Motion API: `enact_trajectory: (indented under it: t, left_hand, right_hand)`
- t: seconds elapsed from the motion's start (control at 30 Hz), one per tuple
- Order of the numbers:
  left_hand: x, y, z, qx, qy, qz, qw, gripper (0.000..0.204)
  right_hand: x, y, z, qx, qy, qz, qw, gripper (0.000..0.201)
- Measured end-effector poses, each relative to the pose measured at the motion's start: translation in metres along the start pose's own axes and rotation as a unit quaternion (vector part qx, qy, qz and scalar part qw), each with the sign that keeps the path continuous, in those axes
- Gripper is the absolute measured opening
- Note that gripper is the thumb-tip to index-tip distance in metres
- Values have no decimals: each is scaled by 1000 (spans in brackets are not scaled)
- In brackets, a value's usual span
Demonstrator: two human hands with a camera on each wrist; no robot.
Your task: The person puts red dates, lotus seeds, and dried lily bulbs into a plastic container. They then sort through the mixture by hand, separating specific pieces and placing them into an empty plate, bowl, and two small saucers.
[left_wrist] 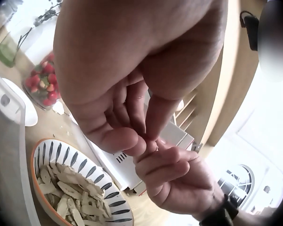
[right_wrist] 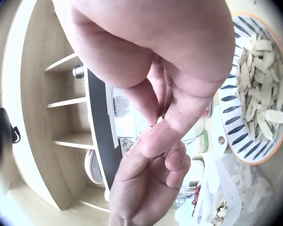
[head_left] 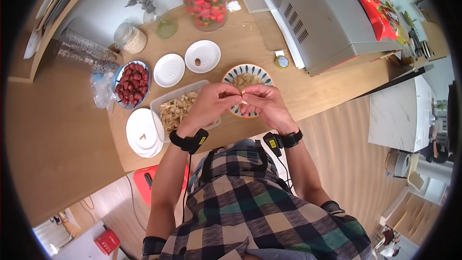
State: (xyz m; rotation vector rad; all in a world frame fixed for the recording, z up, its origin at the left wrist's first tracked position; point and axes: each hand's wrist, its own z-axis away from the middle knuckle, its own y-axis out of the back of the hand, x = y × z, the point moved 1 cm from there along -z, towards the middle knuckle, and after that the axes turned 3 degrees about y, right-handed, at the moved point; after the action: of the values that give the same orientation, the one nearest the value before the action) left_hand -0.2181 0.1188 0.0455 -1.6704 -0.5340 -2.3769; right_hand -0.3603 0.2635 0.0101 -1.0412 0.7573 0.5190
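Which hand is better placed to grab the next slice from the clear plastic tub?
Left, I'd say. The left hand is partly over the tub, while the right hand is farther off, by the striped bowl. Both seem busy at a small piece, though.

The small piece [right_wrist: 160,119], pale where it shows, is pinched between the left hand [head_left: 209,105] and the right hand [head_left: 271,107], mostly hidden by fingertips; below both hands, the patterned bowl [head_left: 264,72], white with dark strokes and an orange rim, holds thin, beige slices [left_wrist: 70,190] in a loose heap; beside the left hand, the clear plastic tub [head_left: 156,124] holds yellowish-brown strips [head_left: 174,111], jumbled together.
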Motion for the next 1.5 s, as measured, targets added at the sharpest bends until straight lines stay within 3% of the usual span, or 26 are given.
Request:
enact_trajectory:
  t: [0.13,0.27,0.33,0.43,0.5,0.57,0.63,0.67,0.77,0.8,0.87,0.97,1.03,1.07,1.13,1.2,1.27,1.33,1.4,1.43,1.5]
  left_hand:
    - [-6,12,13,-13,63,109,992,15]
    - [-10,31,41,53,54,87,993,15]
    - [-9,47,71,130,58,145,979,16]
    - [-34,76,117,174,44,164,970,16]
    - [-55,93,145,271,68,193,941,11]
    - [-71,106,169,293,77,212,929,11]
    - [-86,114,186,312,76,248,914,10]
    - [-93,117,191,319,77,250,911,10]
    - [-116,124,199,344,60,246,904,8]
    - [-126,128,200,359,66,216,906,7]
    - [-143,135,202,372,72,188,906,7]
    - [-171,146,207,402,138,110,899,7]
    - [-183,151,208,430,131,-10,893,11]
    - [-185,152,209,429,129,-10,894,11]
    - [-178,152,208,463,77,-219,855,14]
    - [-163,151,199,451,37,-212,866,17]
    - [-141,144,185,441,0,-204,874,19]
    - [-115,130,161,341,-96,-220,909,17]
    - [-90,119,138,232,-84,-210,946,19]
    - [-88,114,124,229,-83,-212,946,19]
    - [-92,100,93,105,-137,-242,955,22]
  right_hand:
    - [2,-12,-5,-45,-13,1,999,18]
    - [1,-17,-12,-35,5,-11,999,23]
    - [-2,-12,-16,36,23,126,991,20]
    - [-2,-8,-21,99,31,203,974,16]
    - [6,7,-25,110,52,256,959,14]
    - [10,13,-30,109,72,305,943,13]
    - [9,16,-32,147,121,524,830,11]
    - [10,17,-34,139,120,526,830,11]
    - [12,14,-36,142,168,608,763,10]
    - [13,15,-37,138,168,611,762,10]
    - [13,14,-38,102,224,695,675,16]
    - [11,7,-36,96,256,707,652,11]
    - [11,-2,-36,105,240,698,667,11]
    - [12,-8,-36,113,225,686,683,10]
    - [20,-23,-39,98,219,665,707,11]
    - [29,-44,-38,85,213,642,732,12]
    - [39,-69,-36,45,136,638,756,11]
    - [54,-74,-38,41,142,641,753,9]
    - [62,-76,-40,36,147,642,752,7]
    - [64,-76,-40,52,136,643,752,8]
    - [67,-75,-40,73,124,641,754,8]
